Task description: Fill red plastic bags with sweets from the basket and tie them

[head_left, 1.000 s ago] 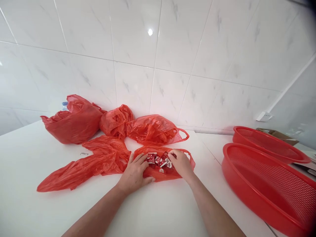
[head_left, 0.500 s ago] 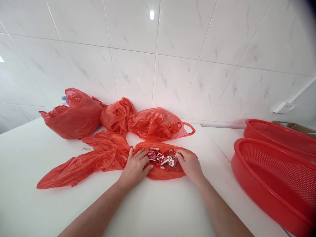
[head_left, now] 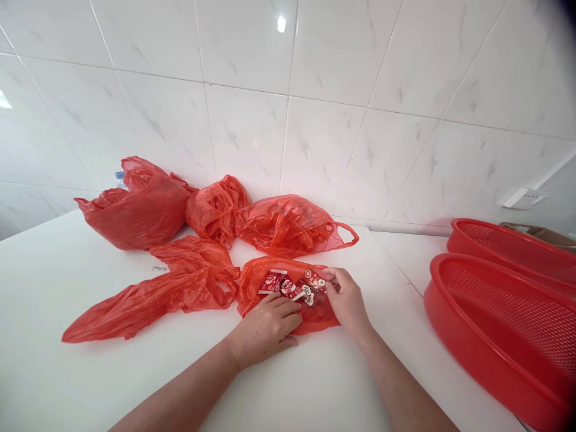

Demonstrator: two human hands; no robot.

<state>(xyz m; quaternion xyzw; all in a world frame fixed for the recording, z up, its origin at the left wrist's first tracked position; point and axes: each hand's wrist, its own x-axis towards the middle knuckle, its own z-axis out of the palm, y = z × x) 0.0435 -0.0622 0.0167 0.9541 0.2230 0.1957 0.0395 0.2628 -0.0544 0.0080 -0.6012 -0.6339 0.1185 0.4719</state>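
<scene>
Open tabletop (head_left: 393, 318) between hands (head_left: 353, 303) and baskets (head_left: 481, 354), red bags (head_left: 288, 222) behind

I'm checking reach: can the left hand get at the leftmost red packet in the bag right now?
Probably yes: the left hand lies over the near side of the bag, close beside the leftmost packet, with no film visibly covering it.

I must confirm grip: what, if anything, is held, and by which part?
Unclear: the right hand is at the right end of a red packet in an open bag; the left hand rests on the bag's near side.
</scene>
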